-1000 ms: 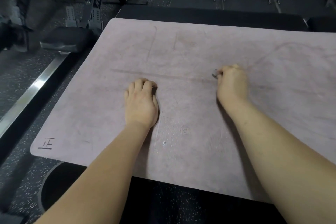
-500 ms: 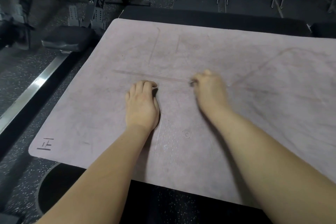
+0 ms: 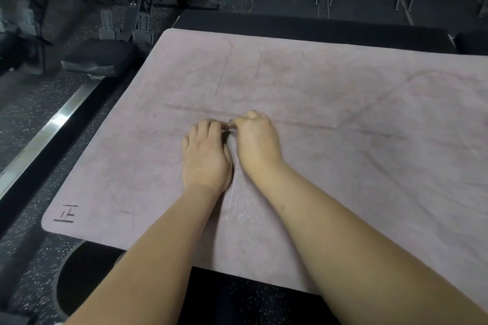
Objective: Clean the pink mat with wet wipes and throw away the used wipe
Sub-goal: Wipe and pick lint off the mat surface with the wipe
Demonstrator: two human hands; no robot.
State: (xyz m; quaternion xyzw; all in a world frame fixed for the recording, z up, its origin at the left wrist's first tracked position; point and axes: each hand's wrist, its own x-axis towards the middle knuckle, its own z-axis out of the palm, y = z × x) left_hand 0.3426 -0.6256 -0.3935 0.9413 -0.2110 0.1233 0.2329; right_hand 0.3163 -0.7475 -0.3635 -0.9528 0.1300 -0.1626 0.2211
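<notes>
Pink mat [image 3: 343,166], wipe [image 3: 230,122] in curled right hand [image 3: 257,144]

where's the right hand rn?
Head view, mid-frame: the right hand, curled round a grey wipe, presses the pink mat just right of the left hand, on the mat's dark line.

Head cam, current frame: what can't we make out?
Head view only.
- Wipe: only a grey sliver shows; the right hand curls over the rest.
- Mat: right end cut off by the frame edge.
- Dark round object, bottom left: partly hidden by the mat; bin or not, cannot tell.
</notes>
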